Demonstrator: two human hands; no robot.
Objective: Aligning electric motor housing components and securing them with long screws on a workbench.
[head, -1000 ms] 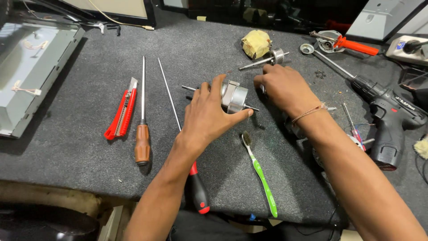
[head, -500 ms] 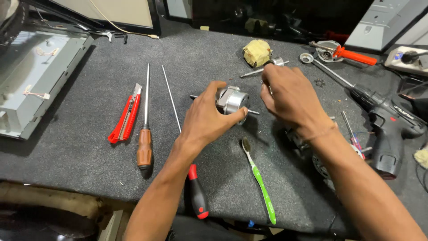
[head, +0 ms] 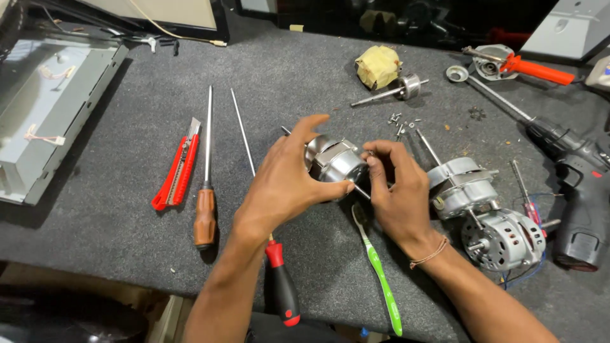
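My left hand (head: 286,184) grips a small silver motor (head: 333,162) with a thin shaft, holding it just above the dark grey mat (head: 114,216). My right hand (head: 397,190) pinches the motor's right end with its fingertips. A green toothbrush (head: 378,270) lies on the mat right below both hands. Under my left forearm lies a long screwdriver with a red-and-black handle (head: 283,289).
Left of my hands lie a wooden-handled screwdriver (head: 205,209) and a red utility knife (head: 176,173). At the right sit two more motors (head: 464,184) (head: 505,238), loose screws (head: 400,121), a rotor shaft (head: 394,90), a yellow cloth wad (head: 378,65) and a cordless drill (head: 572,184). A grey metal case (head: 44,114) fills the left.
My right hand has come back from the far right toward me and now pinches the motor's end. My left hand has turned the motor and kept its hold.
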